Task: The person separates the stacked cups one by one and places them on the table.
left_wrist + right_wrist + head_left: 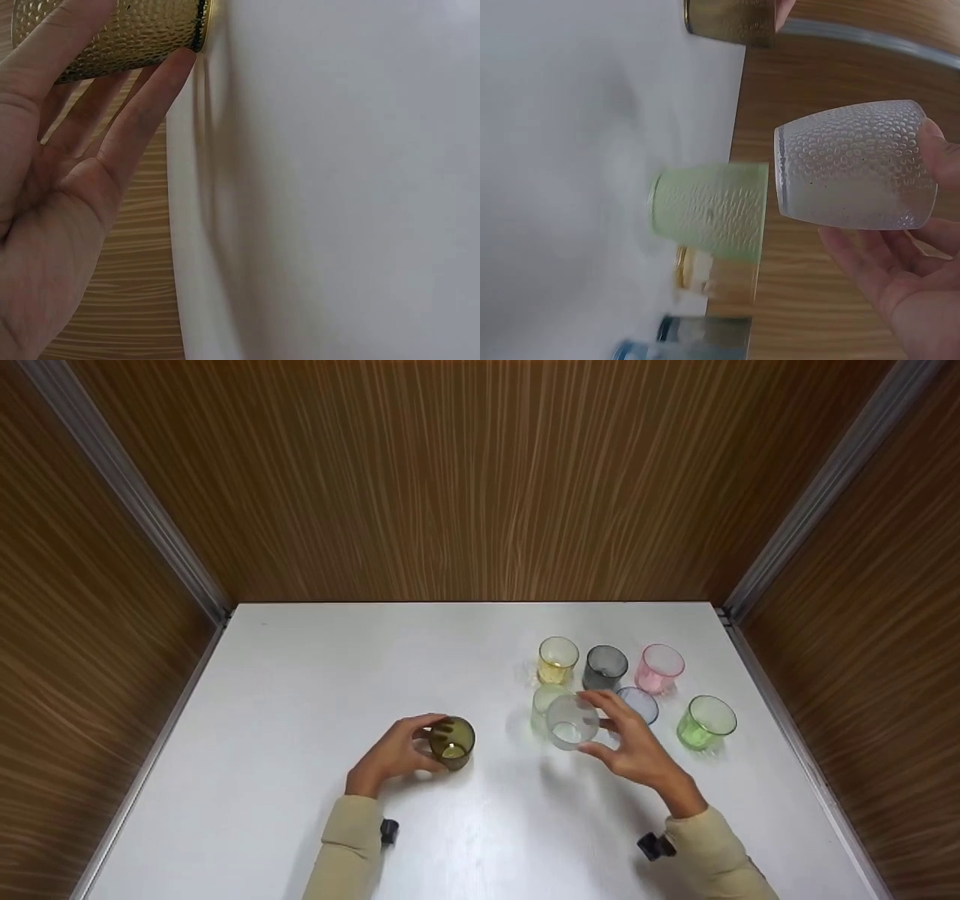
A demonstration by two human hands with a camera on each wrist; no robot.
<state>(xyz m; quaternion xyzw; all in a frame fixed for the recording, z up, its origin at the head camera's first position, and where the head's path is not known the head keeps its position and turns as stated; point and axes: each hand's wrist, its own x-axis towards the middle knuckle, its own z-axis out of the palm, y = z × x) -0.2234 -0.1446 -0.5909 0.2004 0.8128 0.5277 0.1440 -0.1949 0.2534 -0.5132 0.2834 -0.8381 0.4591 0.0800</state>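
My left hand point(390, 751) grips an olive-brown glass tumbler point(454, 753) from its left side, thumb and fingers round its wall. In the left wrist view the tumbler's dimpled wall point(142, 37) shows close over the white surface. A clear tumbler point(568, 733) is held by its rim end in my right hand point(637, 751). The right wrist view has this clear tumbler point(851, 169) up off the table, its base toward the tabletop. Partly behind it in the head view stands a pale green tumbler point(541, 714), which has a textured wall.
On the white table point(337, 660), to the right, stand a yellow tumbler point(556, 669), a grey one point(604, 669), a pink one point(660, 671) and a brighter green one point(703, 727). A blue tumbler point(640, 704) is partly hidden by my right hand. Wood-grain panels point(480, 487) enclose the table.
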